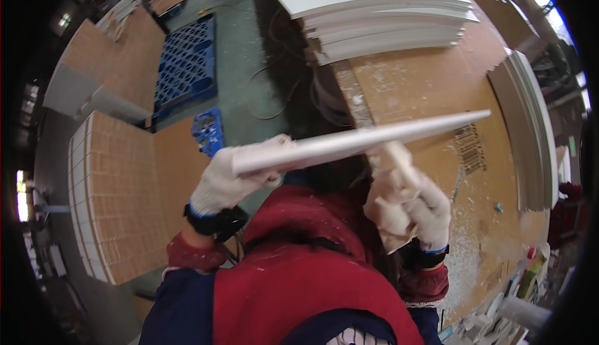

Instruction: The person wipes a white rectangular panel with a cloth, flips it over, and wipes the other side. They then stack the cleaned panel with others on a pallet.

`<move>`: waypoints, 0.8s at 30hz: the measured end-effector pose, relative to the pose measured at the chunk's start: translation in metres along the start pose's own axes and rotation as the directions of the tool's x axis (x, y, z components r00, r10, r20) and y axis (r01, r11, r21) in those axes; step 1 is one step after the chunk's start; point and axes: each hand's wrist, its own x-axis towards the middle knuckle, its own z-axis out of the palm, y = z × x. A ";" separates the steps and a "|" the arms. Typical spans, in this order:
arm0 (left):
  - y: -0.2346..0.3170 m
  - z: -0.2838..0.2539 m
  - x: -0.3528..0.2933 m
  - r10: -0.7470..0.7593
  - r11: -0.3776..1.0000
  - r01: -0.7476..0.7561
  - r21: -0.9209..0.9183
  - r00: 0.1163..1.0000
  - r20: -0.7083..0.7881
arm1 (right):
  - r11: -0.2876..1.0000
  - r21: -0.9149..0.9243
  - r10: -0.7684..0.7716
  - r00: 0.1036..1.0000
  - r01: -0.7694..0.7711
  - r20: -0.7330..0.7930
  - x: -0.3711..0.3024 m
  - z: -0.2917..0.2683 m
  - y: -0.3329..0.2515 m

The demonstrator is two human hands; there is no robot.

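Red apron (306, 289) fills the lower centre; above it, the left hand (218, 179) clasps one end of a white board (349, 144) slanting across mid-frame, seemingly to steady it. The right hand (432, 211) has fingers bunched around pale cloth (392, 211), perhaps for padding, below the board.

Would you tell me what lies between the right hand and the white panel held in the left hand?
In the head view, a crumpled cream cloth-like piece lies between the right hand and the white panel; blur hides its kind.
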 end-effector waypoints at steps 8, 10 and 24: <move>-0.005 -0.004 0.008 0.640 0.411 -0.725 0.553 0.662 0.391 | 0.963 -0.204 -0.268 0.645 0.173 -0.716 -0.023 -0.123 -0.027; -0.008 -0.002 0.003 0.634 0.342 -0.697 0.630 0.666 0.392 | 0.903 -0.414 -0.196 0.747 -0.115 -0.636 -0.003 -0.084 -0.027; -0.011 0.001 -0.002 0.620 0.261 -0.636 0.726 0.687 0.379 | -0.039 -0.999 0.018 1.000 -0.003 -0.004 0.070 -0.155 0.027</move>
